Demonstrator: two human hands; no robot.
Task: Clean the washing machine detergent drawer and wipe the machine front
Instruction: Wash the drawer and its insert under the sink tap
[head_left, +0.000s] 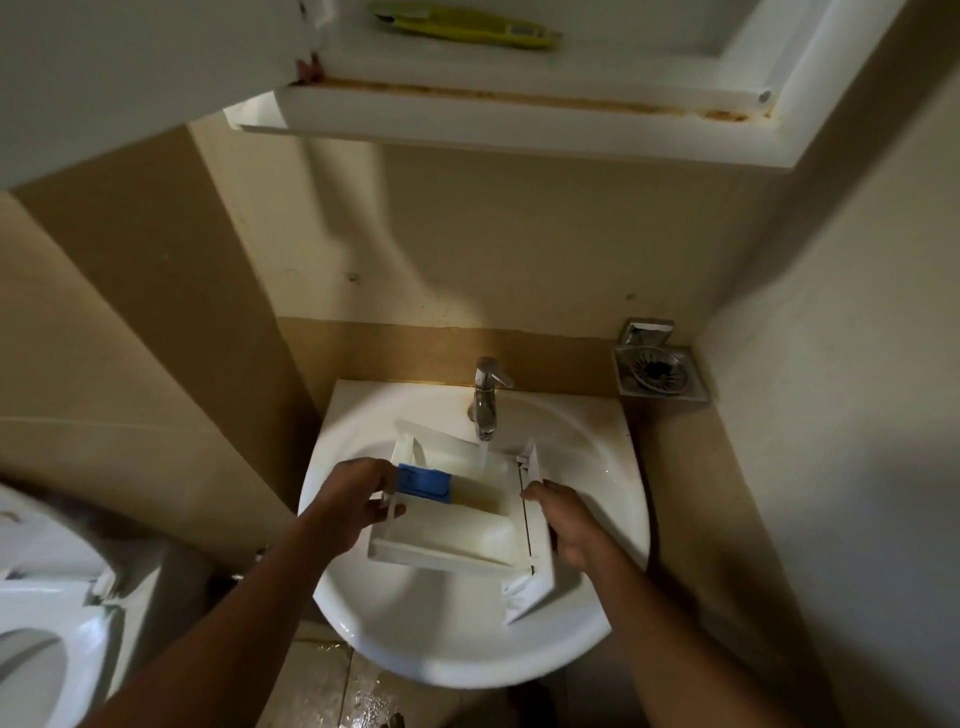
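Two bare forearms reach forward over a white sink (467, 660), with the hands set apart at either side of the drawer (467, 540). The left hand (358, 499) grips the drawer's left wall, fingers curled over the edge and thumb underneath. The right hand (566, 525) clasps the front panel on the drawer's right side, fingers wrapped round it and knuckles up. Between the hands the drawer is held above the sink bowl, open side up and tilted slightly. A blue insert (423, 480) sits in the compartment just beside the left fingers.

Just beyond the hands, a thin stream of water (483, 457) falls from a chrome tap (485, 395) into the drawer's far compartment. A toilet (41, 597) stands well to the left of the left arm. Beyond the right hand, a metal soap dish (660, 371) is fixed in the wall corner. Farthest off, above both hands, a white cabinet (519, 109) holds a yellow-green item (467, 23), too blurred to identify.
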